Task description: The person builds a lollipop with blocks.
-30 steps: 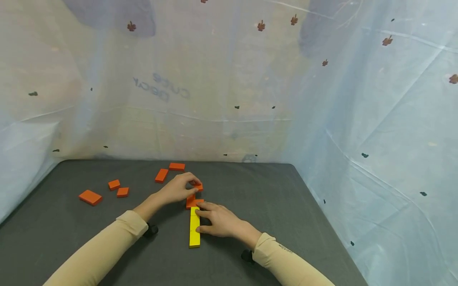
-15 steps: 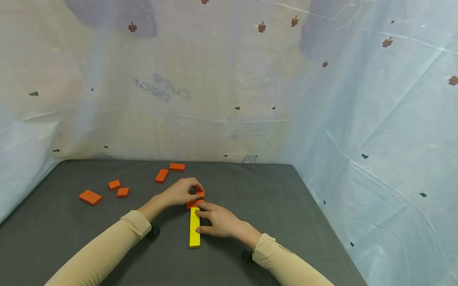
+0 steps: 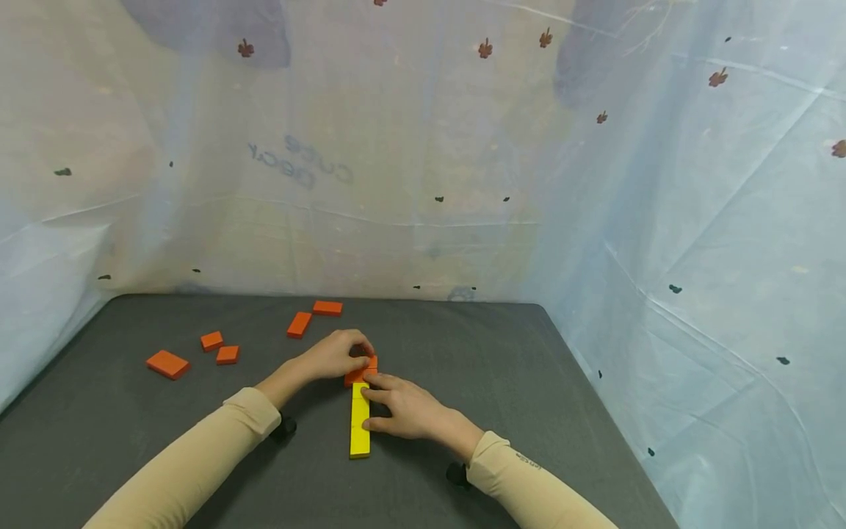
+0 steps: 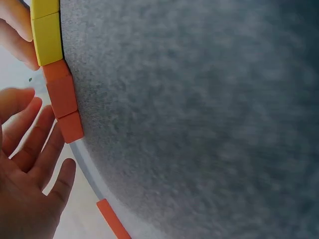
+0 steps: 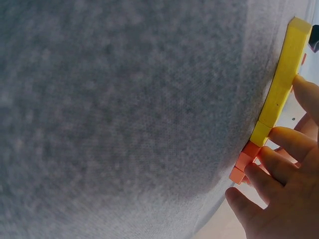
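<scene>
A long yellow block point(image 3: 360, 433) and a short yellow block point(image 3: 360, 390) lie end to end on the table. Orange blocks point(image 4: 62, 97) continue that row at its far end. With bent thumb and forefinger my left hand point(image 3: 333, 354) pinches the farthest orange block point(image 3: 373, 362), which sits against the others. Part of it is hidden by the fingers in the head view. My right hand point(image 3: 410, 408) lies along the row's right side, fingers extended, its fingertips touching the yellow blocks and the near orange one. The right wrist view shows those extended fingers point(image 5: 281, 142) beside the row.
Loose orange blocks lie on the dark table point(image 3: 502, 397): a larger one point(image 3: 168, 364) at left, two small ones point(image 3: 211, 341) beside it, and two point(image 3: 327, 308) near the back edge. A translucent sheet point(image 3: 396, 147) hangs behind and to the right.
My left hand has drawn its orange block nearer, closing the gap to the orange blocks of the row. The right hand has stayed in place.
</scene>
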### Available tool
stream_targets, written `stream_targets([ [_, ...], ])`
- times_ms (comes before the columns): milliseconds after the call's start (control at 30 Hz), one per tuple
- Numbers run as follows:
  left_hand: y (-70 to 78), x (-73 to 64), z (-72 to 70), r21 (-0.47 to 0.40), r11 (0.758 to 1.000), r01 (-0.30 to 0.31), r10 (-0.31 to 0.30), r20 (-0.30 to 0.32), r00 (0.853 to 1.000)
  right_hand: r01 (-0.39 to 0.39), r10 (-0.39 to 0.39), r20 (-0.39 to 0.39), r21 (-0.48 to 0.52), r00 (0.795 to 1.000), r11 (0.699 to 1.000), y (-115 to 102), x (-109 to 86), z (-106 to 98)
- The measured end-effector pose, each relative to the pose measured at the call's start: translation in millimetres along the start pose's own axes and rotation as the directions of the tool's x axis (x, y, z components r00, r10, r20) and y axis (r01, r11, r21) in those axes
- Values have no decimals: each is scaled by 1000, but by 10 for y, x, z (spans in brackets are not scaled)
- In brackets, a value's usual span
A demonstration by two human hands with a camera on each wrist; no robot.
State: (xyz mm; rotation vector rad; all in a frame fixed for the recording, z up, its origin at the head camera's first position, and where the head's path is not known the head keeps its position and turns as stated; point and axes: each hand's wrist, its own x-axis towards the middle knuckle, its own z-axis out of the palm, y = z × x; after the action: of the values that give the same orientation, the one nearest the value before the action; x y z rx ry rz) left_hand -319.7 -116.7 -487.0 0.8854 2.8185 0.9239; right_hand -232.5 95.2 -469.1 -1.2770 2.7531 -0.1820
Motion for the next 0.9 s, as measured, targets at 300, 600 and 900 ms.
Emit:
stream_targets([
  [300, -40, 91, 46, 23, 1000, 13, -13, 34, 999, 10, -10, -3, 2, 1000, 1000, 5, 5, 4],
  [600, -19, 97, 29, 25, 1000, -6, 5, 54, 999, 10, -10, 1, -5, 1000, 1000, 7, 5, -32],
  [900, -48, 77, 45, 35, 999, -9, 6, 63, 998, 1, -2, 6, 13, 1000, 1000, -5, -1, -22],
])
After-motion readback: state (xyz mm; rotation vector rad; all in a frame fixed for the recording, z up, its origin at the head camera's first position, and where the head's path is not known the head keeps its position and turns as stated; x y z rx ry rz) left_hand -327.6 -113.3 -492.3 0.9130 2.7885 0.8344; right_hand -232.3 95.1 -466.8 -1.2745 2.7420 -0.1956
